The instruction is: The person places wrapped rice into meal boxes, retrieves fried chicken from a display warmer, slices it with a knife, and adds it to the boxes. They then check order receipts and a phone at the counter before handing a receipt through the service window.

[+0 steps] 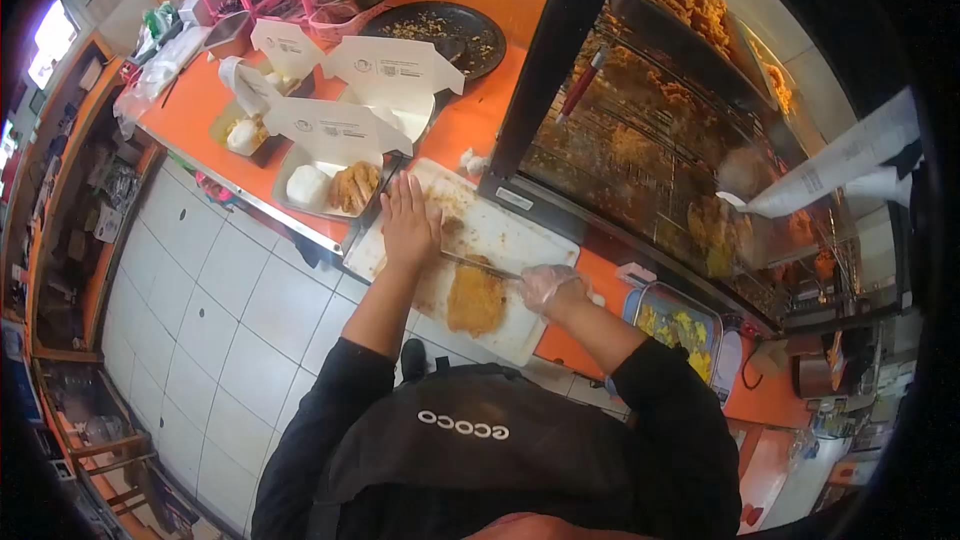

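Note:
A breaded fried cutlet [476, 302] lies on the white cutting board [530, 230] in front of me. My right hand [552, 287], in a clear plastic glove, is closed around the handle of a knife [482, 265]. Its blade crosses the cutlet's far edge, pointing toward my left hand. That left hand [408, 222] is stretched out flat over the board's left side, fingers together and pointing away, close to the blade's tip. Just beyond its fingertips stands an open paper box [290, 205] with a mound of rice [308, 185] and sliced fried chicken [354, 186].
More open boxes [372, 70] stand behind on the orange counter [190, 120]. A dark round tray [440, 30] with crumbs lies at the back. To the right rises a glass display case [640, 140] with fried food, and a metal tray [675, 325] of yellow pieces sits below it.

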